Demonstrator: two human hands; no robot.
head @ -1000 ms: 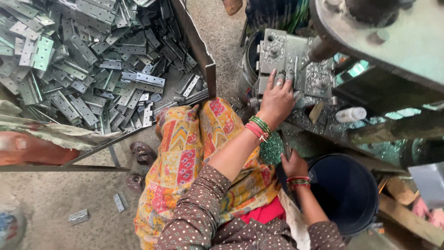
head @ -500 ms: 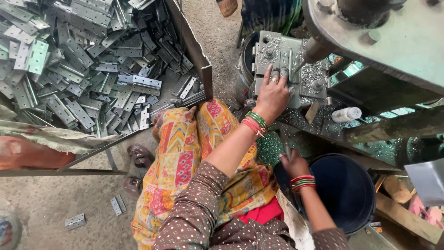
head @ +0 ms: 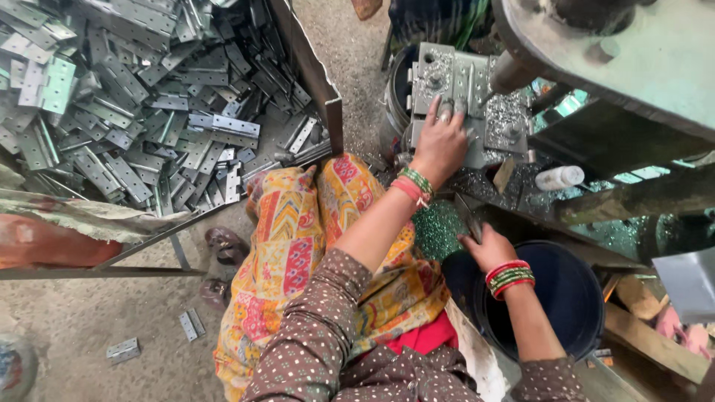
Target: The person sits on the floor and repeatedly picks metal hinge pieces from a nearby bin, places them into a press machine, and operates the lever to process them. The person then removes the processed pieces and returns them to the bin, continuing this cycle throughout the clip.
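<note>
a rough grey concrete floor (head: pixel 97 327) fills the lower left of the frame, gritty and dusty, with two small flat metal hinges (head: pixel 123 348) lying loose on it. nearest the camera, at the bottom centre, are brown dotted sleeves and a lap draped in bright yellow and red patterned cloth (head: pixel 298 253). at lower right the right hand (head: pixel 488 249), red and green bangles at its wrist, pinches a thin dark metal strip (head: pixel 469 217) between fingers and thumb, just above the rim of a round dark blue bucket (head: pixel 573 298). glittering green-silver metal shavings (head: pixel 439 231) lie beside it. higher up, at centre, the left hand (head: pixel 439 145) lies palm down with fingers spread on a square grey steel die block (head: pixel 462 104) dotted with holes and bolts, which sits under the heavy painted frame of a press (head: pixel 633 67) at upper right. a small white bottle (head: pixel 560 177) lies to the right of the block. at upper left, a big tray holds a heap of shiny hinges (head: pixel 134 112), too many to count.
</note>
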